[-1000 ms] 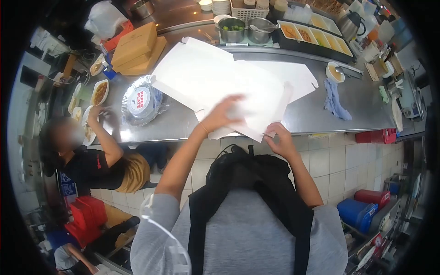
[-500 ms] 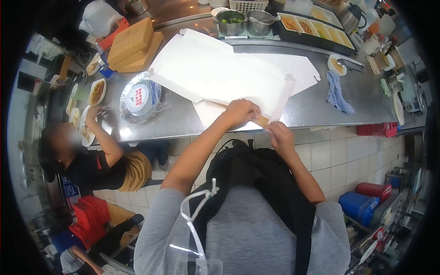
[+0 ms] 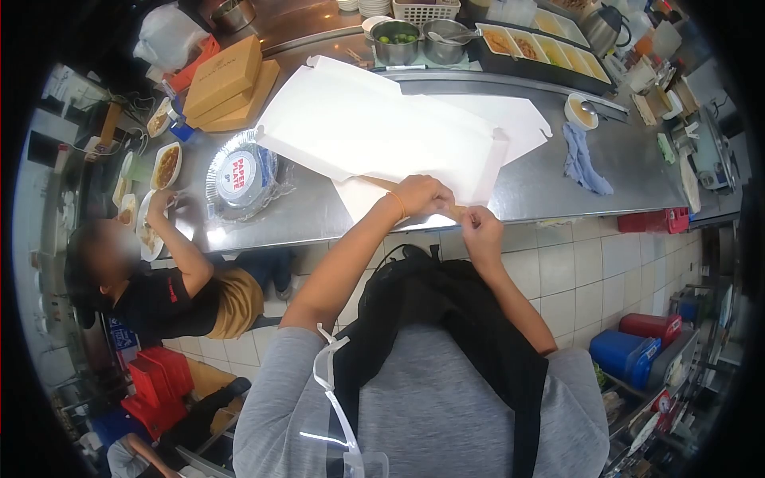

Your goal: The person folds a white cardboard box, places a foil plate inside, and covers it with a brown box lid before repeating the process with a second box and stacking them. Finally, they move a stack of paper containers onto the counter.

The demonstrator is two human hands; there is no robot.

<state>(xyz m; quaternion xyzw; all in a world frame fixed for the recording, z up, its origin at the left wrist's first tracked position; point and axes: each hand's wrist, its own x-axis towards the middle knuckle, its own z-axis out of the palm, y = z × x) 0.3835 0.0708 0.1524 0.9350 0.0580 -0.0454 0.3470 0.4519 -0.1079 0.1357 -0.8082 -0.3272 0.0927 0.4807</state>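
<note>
An unfolded cardboard box [image 3: 382,119], white inside and brown outside, lies on the steel counter, overlapping another flat white box blank [image 3: 518,115]. My left hand [image 3: 424,196] is closed on its near edge, fingers curled over the board. At the near right corner, my right hand [image 3: 481,229] pinches a brown flap of the same box between thumb and fingers. The two hands are close together over the counter's front edge. My fingers partly hide the corner and flap.
Left of the box are a wrapped pack of paper plates [image 3: 243,175] and stacked brown boxes [image 3: 225,80]. A co-worker [image 3: 179,279] reaches to food dishes [image 3: 166,165]. Behind stand metal pots [image 3: 396,44] and a topping tray [image 3: 546,48]; a blue cloth [image 3: 586,159] lies right.
My right hand has moved slightly left and turned more upright at the box's corner flap. My left hand keeps its grip on the near edge. The view has shifted a little.
</note>
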